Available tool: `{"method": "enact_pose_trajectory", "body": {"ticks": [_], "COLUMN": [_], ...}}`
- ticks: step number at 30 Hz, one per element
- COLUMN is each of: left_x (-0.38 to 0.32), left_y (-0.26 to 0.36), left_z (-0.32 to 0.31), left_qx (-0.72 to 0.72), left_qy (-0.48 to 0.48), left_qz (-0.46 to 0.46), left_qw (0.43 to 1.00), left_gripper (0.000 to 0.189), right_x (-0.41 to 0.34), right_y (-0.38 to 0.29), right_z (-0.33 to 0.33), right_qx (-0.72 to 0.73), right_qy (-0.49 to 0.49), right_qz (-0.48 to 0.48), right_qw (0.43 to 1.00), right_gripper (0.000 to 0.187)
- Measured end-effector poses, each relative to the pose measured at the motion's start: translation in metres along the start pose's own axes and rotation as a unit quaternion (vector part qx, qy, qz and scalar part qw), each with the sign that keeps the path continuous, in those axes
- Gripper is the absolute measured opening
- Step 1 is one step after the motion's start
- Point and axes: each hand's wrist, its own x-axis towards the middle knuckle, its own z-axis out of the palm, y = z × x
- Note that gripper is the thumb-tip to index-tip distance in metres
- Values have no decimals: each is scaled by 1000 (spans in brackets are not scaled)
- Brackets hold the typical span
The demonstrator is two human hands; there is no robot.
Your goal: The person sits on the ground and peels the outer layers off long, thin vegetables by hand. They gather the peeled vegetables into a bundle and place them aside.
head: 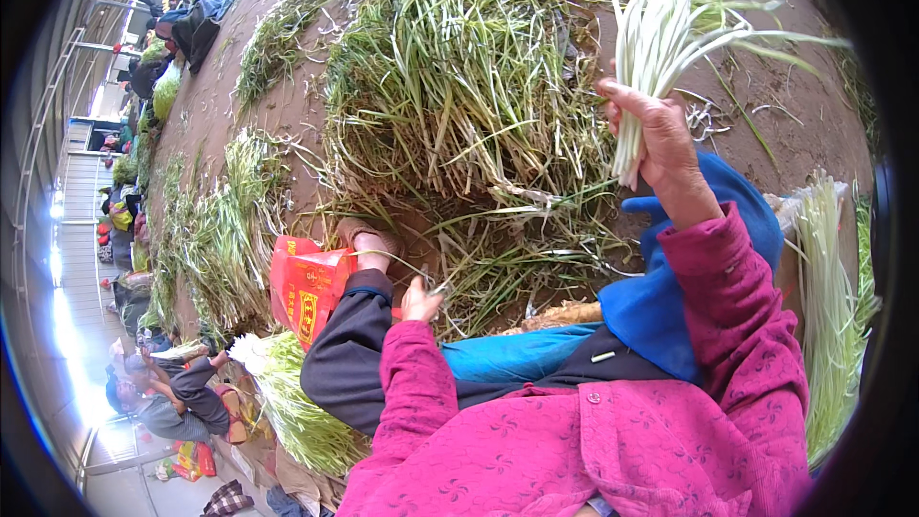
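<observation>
My right hand (657, 126) grips a bunch of cleaned pale stalks (653, 29), which look like garlic chives, their white ends pointing down and their leaves fanning up. Lower and to the left, my left hand (421, 299) has its fingers closed around a thin stalk (391, 257); its fingertips are partly blurred. Ahead of both hands lies a large heap of untrimmed green chives (459, 86) with brownish ends. Loose leaves and peelings (517, 258) cover the ground between the heap and my legs. Blue cloth (646, 301) lies over my right leg.
A red plastic bag (312, 287) stands by my left foot (370, 240). Pale bundles lie at left (301, 402) and right (822, 301). Smaller chive piles (230, 230) are on the earth floor (309, 108). Another person (172, 395) sits at left, holding stalks.
</observation>
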Motion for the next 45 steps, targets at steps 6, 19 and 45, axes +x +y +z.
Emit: {"method": "enact_pose_trajectory", "body": {"ticks": [6,19,45], "left_x": [100,176,-70], "left_y": [102,212,190], "left_z": [-14,-35,-56], "left_qx": [-98,50,-688], "left_qy": [158,151,-325], "left_qz": [168,140,137], "left_qw": [968,977,635], "left_gripper": [29,14,16], "right_x": [9,-6,-36], "right_y": [21,20,72], "right_z": [-12,-1,13], "right_qx": [186,135,-14], "right_qy": [2,58,46], "right_qz": [238,300,282], "right_qw": [953,943,958], "right_gripper": [14,15,18]}}
